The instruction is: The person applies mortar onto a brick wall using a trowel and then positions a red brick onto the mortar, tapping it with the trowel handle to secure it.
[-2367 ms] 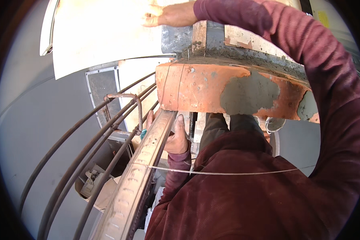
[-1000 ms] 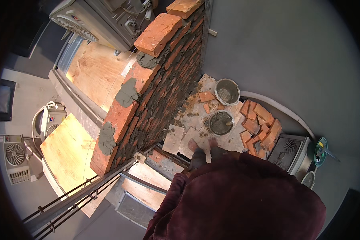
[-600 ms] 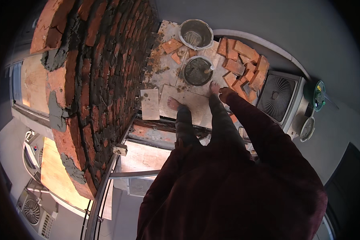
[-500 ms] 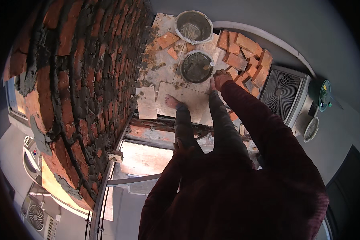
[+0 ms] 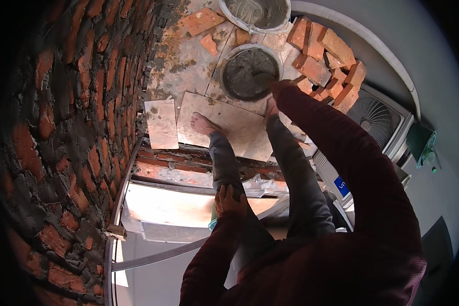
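Observation:
My right hand point(image 5: 281, 87) reaches down to the near bucket of grey mortar point(image 5: 246, 69), closed round the handle of a trowel point(image 5: 263, 80). The trowel's grey blade lies at the mortar's right side, and my fingers cover most of the handle. My left hand point(image 5: 230, 202) rests on my left leg near the knee, holding nothing, its fingers laid over the grey trousers. My bare left foot point(image 5: 202, 123) stands on a board point(image 5: 229, 115), left of my right foot point(image 5: 272, 106).
A brick wall point(image 5: 81, 148) with rough mortar joints rises at left. A second bucket point(image 5: 257, 13) stands beyond the first. Bricks point(image 5: 331, 61) are heaped at right, beside an air-conditioner unit point(image 5: 375, 115). A gap below the platform shows a bright panel point(image 5: 163, 204).
My right hand has moved from beside the bucket to the trowel and now grips it. My left hand shows more clearly on my leg. The whole view has shifted.

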`<move>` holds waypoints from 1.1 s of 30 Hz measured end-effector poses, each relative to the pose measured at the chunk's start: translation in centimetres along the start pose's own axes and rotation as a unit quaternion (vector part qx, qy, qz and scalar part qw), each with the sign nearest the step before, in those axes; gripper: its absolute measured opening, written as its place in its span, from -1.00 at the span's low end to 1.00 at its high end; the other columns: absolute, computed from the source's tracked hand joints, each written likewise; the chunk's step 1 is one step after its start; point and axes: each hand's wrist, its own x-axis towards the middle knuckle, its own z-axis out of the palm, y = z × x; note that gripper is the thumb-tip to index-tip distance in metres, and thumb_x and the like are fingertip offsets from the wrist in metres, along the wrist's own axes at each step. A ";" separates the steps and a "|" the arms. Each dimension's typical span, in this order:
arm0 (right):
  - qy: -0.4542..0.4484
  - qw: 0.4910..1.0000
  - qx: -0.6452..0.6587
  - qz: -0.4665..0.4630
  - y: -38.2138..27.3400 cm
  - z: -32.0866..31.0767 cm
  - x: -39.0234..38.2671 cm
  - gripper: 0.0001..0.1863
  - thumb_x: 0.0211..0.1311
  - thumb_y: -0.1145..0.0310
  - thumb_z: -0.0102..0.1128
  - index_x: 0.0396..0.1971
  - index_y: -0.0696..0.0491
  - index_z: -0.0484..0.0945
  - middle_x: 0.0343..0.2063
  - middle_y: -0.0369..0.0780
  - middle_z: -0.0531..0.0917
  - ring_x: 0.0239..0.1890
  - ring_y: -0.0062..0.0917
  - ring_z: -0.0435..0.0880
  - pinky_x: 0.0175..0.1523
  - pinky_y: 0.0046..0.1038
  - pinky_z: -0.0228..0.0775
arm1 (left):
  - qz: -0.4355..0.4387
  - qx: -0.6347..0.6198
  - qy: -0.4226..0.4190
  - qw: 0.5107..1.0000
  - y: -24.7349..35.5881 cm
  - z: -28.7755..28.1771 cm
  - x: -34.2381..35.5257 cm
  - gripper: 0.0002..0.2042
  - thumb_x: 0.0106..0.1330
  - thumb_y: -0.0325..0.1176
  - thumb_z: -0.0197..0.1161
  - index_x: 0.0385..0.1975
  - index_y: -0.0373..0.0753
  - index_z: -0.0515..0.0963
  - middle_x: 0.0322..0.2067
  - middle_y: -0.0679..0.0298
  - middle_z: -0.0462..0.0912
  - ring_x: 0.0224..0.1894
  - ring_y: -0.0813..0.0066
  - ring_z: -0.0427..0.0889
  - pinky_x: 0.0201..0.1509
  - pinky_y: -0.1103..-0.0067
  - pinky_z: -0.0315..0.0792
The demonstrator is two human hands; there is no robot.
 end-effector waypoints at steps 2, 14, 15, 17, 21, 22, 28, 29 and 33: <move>0.042 0.997 -0.059 -0.041 2.6 -2.8 -4.4 -0.71 0.24 0.38 0.04 -0.07 0.13 0.51 -0.19 0.00 0.67 -0.13 -0.23 0.71 -0.14 -0.29 0.57 | -0.006 -0.010 -0.010 1.000 0.1 0.0 0.1 -0.40 0.08 -0.09 0.28 0.16 -0.17 0.45 0.29 0.06 0.26 0.34 0.01 0.18 0.38 0.19 0.12; 0.021 0.987 0.153 -0.053 -3.0 5.6 10.8 -0.79 0.17 0.41 0.10 -0.22 0.15 0.54 -0.25 -0.01 0.67 -0.29 -0.32 0.73 -0.35 -0.31 0.59 | -0.016 0.004 0.006 1.000 0.3 0.5 0.9 -0.42 0.03 -0.10 0.30 0.11 -0.15 0.49 0.26 0.11 0.33 0.32 0.07 0.22 0.37 0.17 0.13; -0.033 0.976 0.211 -0.040 -2.9 6.1 10.9 -0.80 0.17 0.40 0.12 -0.23 0.14 0.54 -0.27 -0.03 0.67 -0.33 -0.33 0.72 -0.38 -0.30 0.58 | -0.018 0.010 0.006 1.000 0.8 0.5 0.9 -0.42 0.03 -0.10 0.31 0.10 -0.15 0.50 0.25 0.11 0.34 0.32 0.08 0.22 0.36 0.18 0.13; -0.170 0.879 0.442 -0.053 -1.8 6.9 11.2 -0.80 0.18 0.36 0.15 -0.25 0.12 0.51 -0.38 -0.11 0.63 -0.45 -0.38 0.68 -0.46 -0.31 0.53 | -0.006 0.028 -0.005 1.000 1.0 0.1 1.2 -0.42 0.03 -0.09 0.31 0.10 -0.17 0.50 0.26 0.10 0.33 0.32 0.07 0.22 0.37 0.19 0.13; -0.329 0.399 0.853 -0.062 0.4 12.0 11.9 -0.78 0.26 0.26 0.15 -0.29 0.09 0.42 -0.53 -0.24 0.47 -0.65 -0.54 0.50 -0.63 -0.43 0.36 | 0.018 0.033 0.012 0.999 1.3 -0.6 1.4 -0.45 0.02 -0.11 0.31 0.05 -0.18 0.53 0.24 0.12 0.36 0.31 0.07 0.23 0.36 0.17 0.14; -0.347 0.312 0.883 -0.042 0.7 11.0 9.8 -0.78 0.29 0.24 0.13 -0.29 0.08 0.40 -0.54 -0.26 0.43 -0.67 -0.58 0.46 -0.65 -0.47 0.32 | 0.012 0.036 0.012 0.999 1.4 -0.7 1.3 -0.45 0.02 -0.10 0.31 0.05 -0.18 0.53 0.24 0.12 0.36 0.31 0.06 0.23 0.36 0.17 0.13; -0.222 0.533 0.812 -0.083 3.0 8.5 -1.3 -0.65 0.40 0.09 -0.04 -0.23 0.13 0.37 -0.53 -0.19 0.49 -0.66 -0.58 0.47 -0.65 -0.49 0.33 | 0.008 0.038 0.003 0.999 1.7 -1.1 1.8 -0.44 0.02 -0.08 0.29 0.06 -0.17 0.53 0.24 0.11 0.35 0.32 0.05 0.21 0.37 0.16 0.10; -0.139 0.648 0.742 -0.098 2.7 8.3 -1.3 -0.64 0.39 0.10 -0.05 -0.18 0.15 0.36 -0.49 -0.13 0.53 -0.58 -0.51 0.52 -0.55 -0.42 0.37 | 0.007 0.039 0.003 0.999 1.8 -1.3 1.8 -0.44 0.03 -0.07 0.29 0.06 -0.17 0.53 0.25 0.11 0.35 0.32 0.05 0.21 0.38 0.16 0.10; 0.101 0.907 0.395 -0.106 0.6 8.5 0.9 -0.58 0.37 0.14 -0.07 -0.02 0.20 0.35 -0.34 0.06 0.63 -0.28 -0.25 0.67 -0.21 -0.15 0.47 | 0.002 0.042 -0.004 0.999 1.8 -0.8 1.7 -0.44 0.04 -0.06 0.28 0.06 -0.17 0.52 0.25 0.11 0.34 0.33 0.06 0.19 0.38 0.16 0.10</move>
